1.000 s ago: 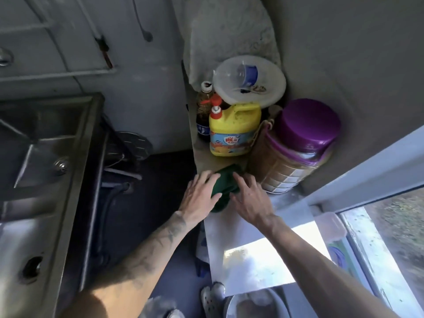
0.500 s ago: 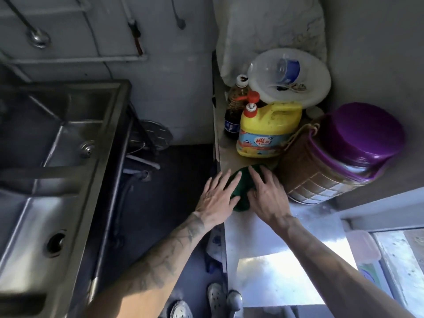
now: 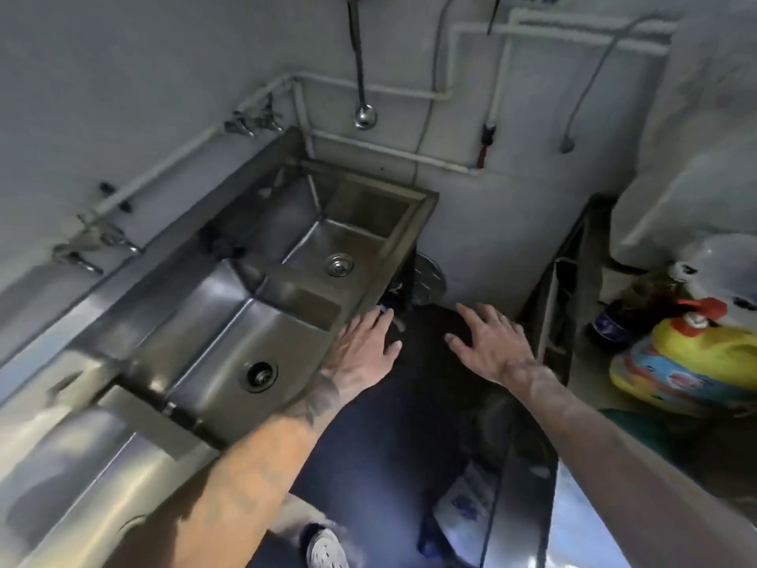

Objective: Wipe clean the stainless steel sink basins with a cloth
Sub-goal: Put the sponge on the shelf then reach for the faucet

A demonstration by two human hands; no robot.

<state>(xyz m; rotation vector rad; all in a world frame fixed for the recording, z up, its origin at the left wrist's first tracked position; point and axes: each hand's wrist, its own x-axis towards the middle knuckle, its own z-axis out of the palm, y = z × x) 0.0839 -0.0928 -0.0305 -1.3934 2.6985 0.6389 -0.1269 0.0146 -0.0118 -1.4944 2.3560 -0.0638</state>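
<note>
Finding: both hands are off the green cloth (image 3: 620, 418), which now lies released on the desk (image 3: 573, 526) below the yellow bottle (image 3: 696, 362), partly behind the right forearm. The left hand (image 3: 362, 350) is now empty, fingers spread, at the front rim of the sink (image 3: 428, 202); contact cannot be confirmed. The right hand (image 3: 489, 348), also spread and empty, is over the dark floor (image 3: 389, 465) between sink and desk. The view has swung left, and both basins now show.

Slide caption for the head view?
Left hand and right hand, open and empty, reach toward the double steel sink; the green cloth lies by the yellow bottle.
</note>
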